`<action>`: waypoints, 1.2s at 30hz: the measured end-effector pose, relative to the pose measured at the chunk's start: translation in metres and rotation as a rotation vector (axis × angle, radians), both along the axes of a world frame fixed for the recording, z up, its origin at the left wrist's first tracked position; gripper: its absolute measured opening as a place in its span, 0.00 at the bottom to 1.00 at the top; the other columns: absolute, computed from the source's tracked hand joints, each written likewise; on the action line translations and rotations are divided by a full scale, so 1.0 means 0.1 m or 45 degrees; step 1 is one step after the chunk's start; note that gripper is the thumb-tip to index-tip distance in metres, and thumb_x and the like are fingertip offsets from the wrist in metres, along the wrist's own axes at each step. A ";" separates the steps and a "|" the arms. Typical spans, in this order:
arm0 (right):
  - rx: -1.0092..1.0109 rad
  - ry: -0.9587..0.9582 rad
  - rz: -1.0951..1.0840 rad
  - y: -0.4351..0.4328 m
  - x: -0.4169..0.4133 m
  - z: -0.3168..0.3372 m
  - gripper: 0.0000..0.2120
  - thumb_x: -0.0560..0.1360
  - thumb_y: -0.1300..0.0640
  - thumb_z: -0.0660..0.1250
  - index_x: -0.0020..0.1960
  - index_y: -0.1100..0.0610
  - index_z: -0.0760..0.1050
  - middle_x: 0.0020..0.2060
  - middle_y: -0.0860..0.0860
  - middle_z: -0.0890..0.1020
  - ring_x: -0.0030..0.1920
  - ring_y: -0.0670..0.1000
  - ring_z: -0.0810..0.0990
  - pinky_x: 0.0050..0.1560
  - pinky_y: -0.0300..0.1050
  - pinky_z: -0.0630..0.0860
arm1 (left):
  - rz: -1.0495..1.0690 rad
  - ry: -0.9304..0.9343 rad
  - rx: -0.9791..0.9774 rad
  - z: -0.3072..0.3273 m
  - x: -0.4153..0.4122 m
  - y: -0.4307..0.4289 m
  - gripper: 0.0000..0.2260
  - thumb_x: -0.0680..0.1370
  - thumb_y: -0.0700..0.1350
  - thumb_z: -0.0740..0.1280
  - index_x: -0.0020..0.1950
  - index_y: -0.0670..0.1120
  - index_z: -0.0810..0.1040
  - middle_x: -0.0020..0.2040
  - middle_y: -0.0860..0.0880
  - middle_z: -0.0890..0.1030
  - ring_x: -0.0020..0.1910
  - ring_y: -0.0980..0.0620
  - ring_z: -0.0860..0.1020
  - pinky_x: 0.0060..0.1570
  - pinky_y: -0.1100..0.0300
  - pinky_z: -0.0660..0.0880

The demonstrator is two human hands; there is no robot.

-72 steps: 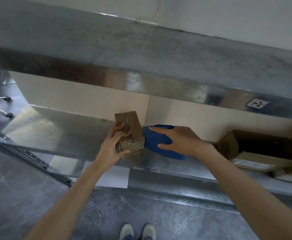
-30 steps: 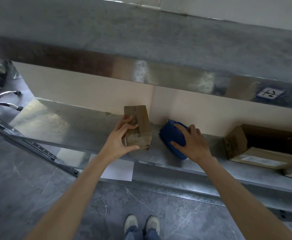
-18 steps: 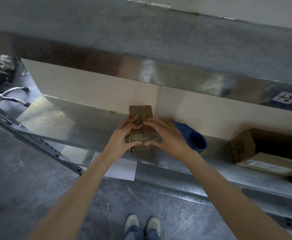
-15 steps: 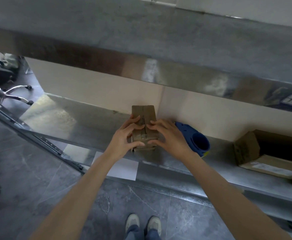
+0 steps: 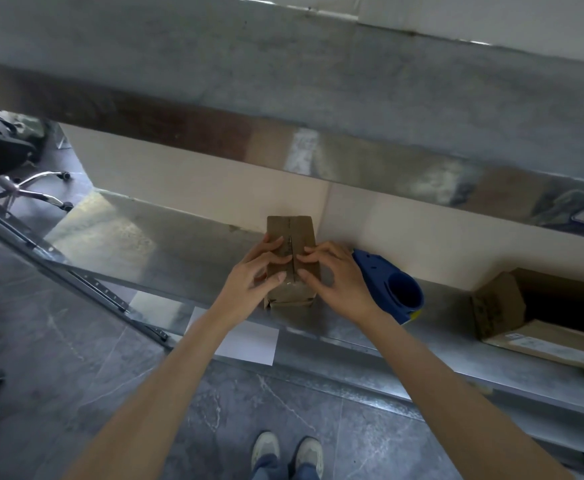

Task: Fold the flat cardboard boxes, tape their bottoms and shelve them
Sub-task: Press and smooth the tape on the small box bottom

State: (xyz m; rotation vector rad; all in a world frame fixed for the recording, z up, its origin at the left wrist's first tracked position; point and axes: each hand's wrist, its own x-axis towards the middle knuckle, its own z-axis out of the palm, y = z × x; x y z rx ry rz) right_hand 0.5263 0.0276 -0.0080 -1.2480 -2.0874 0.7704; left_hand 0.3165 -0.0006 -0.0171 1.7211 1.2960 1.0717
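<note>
The box (image 5: pixel 304 230) stands on the shelf (image 5: pixel 186 258), near its front edge, taped seam uppermost. The left hand (image 5: pixel 249 285) and right hand (image 5: pixel 339 282) lie on top with fingers spread, tips pressing either side of the seam. Neither hand grips. The box is probably light, stiff at the corners and slick on the tape. Hold it by the bare side walls, not the flaps.

Small brown taped box (image 5: pixel 290 237) upright on shelf (image 5: pixel 179 258).
</note>
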 end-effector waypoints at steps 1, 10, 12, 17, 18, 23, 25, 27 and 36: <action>-0.022 0.017 0.002 0.00 0.01 0.01 0.18 0.76 0.41 0.63 0.60 0.48 0.80 0.55 0.39 0.74 0.62 0.47 0.73 0.61 0.44 0.68 | -0.007 0.001 -0.005 0.01 0.00 0.00 0.10 0.78 0.38 0.70 0.59 0.44 0.82 0.70 0.56 0.71 0.74 0.70 0.58 0.68 0.72 0.63; -0.032 0.042 0.038 0.03 0.04 0.02 0.14 0.79 0.47 0.62 0.61 0.49 0.80 0.55 0.41 0.76 0.62 0.46 0.74 0.63 0.47 0.70 | -0.052 0.042 -0.028 0.07 -0.03 0.01 0.12 0.80 0.35 0.66 0.59 0.48 0.80 0.71 0.58 0.69 0.77 0.58 0.58 0.66 0.77 0.59; -0.084 0.028 0.073 0.03 0.07 0.08 0.15 0.79 0.45 0.63 0.63 0.46 0.78 0.57 0.41 0.75 0.63 0.43 0.72 0.65 0.43 0.68 | -0.080 0.049 -0.060 0.09 -0.05 0.02 0.13 0.79 0.34 0.66 0.59 0.50 0.80 0.71 0.59 0.69 0.77 0.60 0.58 0.67 0.77 0.57; -0.159 -0.150 0.234 0.07 0.20 0.19 0.24 0.76 0.59 0.69 0.69 0.43 0.73 0.63 0.38 0.72 0.67 0.40 0.66 0.65 0.33 0.60 | -0.126 0.049 -0.136 0.11 -0.13 0.05 0.24 0.74 0.26 0.61 0.60 0.51 0.80 0.71 0.61 0.69 0.74 0.72 0.56 0.70 0.76 0.55; -0.156 -0.175 0.242 0.08 0.20 0.20 0.26 0.75 0.60 0.69 0.70 0.42 0.72 0.64 0.39 0.72 0.67 0.41 0.66 0.65 0.34 0.60 | -0.109 0.036 -0.133 0.11 -0.12 0.04 0.24 0.74 0.26 0.61 0.60 0.50 0.80 0.71 0.61 0.69 0.73 0.72 0.56 0.69 0.76 0.57; -0.123 -0.129 0.215 0.09 0.19 0.15 0.26 0.75 0.66 0.65 0.69 0.45 0.74 0.62 0.41 0.73 0.65 0.42 0.67 0.63 0.30 0.60 | -0.030 -0.022 -0.087 0.05 -0.04 0.01 0.21 0.77 0.28 0.62 0.58 0.51 0.81 0.71 0.58 0.71 0.74 0.70 0.58 0.65 0.74 0.65; -0.096 -0.082 0.202 0.08 0.18 0.11 0.23 0.77 0.66 0.65 0.68 0.47 0.75 0.62 0.42 0.74 0.65 0.43 0.69 0.64 0.32 0.62 | -0.024 -0.027 -0.045 0.01 -0.04 0.02 0.19 0.76 0.32 0.62 0.58 0.53 0.81 0.71 0.59 0.71 0.75 0.67 0.59 0.68 0.72 0.64; -0.072 -0.034 0.178 0.08 0.17 0.08 0.19 0.79 0.63 0.64 0.67 0.47 0.77 0.61 0.43 0.75 0.64 0.43 0.70 0.65 0.35 0.64 | -0.007 -0.017 -0.013 -0.03 -0.03 0.01 0.17 0.75 0.37 0.61 0.58 0.52 0.81 0.71 0.59 0.71 0.76 0.65 0.59 0.68 0.69 0.66; -0.052 0.109 0.049 0.05 0.13 -0.07 0.14 0.78 0.51 0.65 0.62 0.42 0.78 0.58 0.35 0.75 0.62 0.42 0.72 0.66 0.42 0.68 | 0.076 -0.086 0.136 -0.14 0.05 0.01 0.11 0.77 0.46 0.63 0.56 0.50 0.82 0.69 0.54 0.74 0.76 0.55 0.64 0.62 0.71 0.70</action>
